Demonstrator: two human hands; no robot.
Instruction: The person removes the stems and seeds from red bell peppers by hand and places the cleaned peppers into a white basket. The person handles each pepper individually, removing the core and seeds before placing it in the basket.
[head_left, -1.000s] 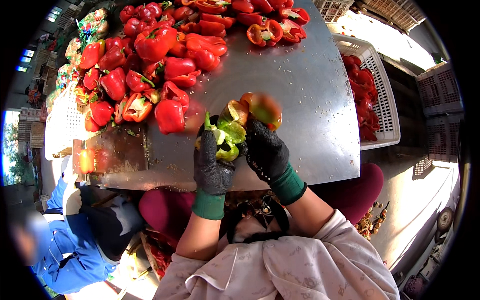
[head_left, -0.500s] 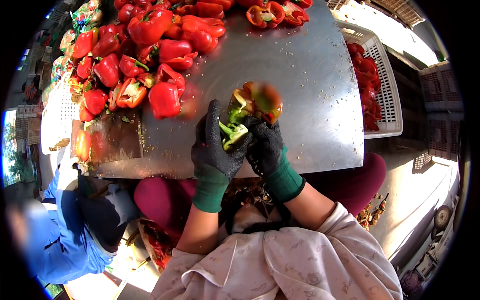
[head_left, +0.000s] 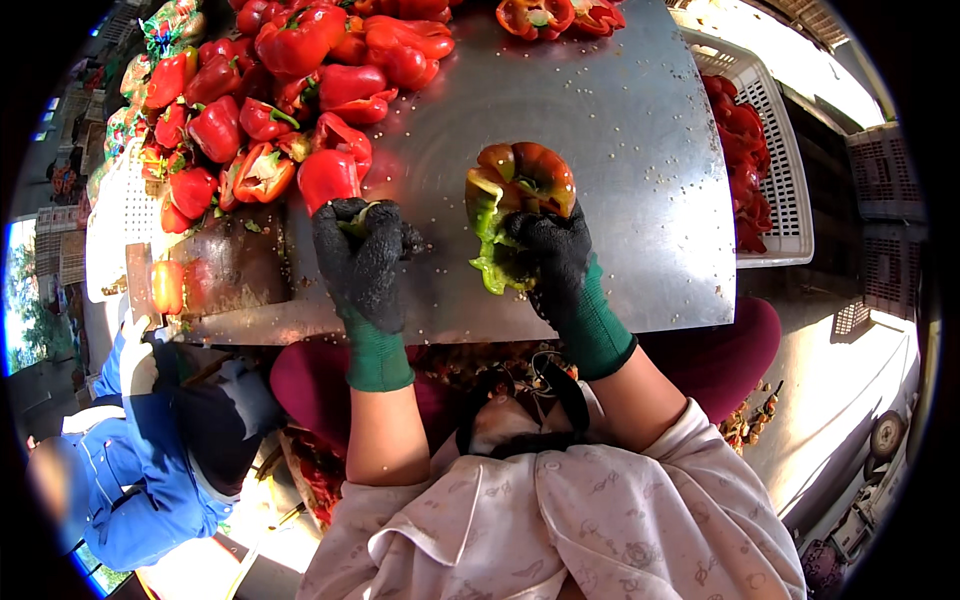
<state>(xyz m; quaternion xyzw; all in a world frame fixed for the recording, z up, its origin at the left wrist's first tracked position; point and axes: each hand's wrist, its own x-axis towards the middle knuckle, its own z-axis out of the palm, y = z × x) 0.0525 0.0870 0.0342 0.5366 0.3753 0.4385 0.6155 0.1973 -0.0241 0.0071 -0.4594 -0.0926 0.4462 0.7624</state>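
My gloved left hand (head_left: 362, 258) is over the tabletop (head_left: 640, 230), its fingers curled nearly closed around a small green piece (head_left: 357, 220), just beside the heaped red bell peppers (head_left: 215, 125). My gloved right hand (head_left: 556, 252) has its fingers bent around the torn-open red-and-green bell pepper (head_left: 540, 170), held above bare metal, well apart from the white crate (head_left: 783, 160).

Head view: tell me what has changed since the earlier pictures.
The left hand has come away from the pepper and moved left, toward the red peppers, with a greenish bit in its grip. The right hand still holds the pepper. The red peppers and the white crate stayed as they were.
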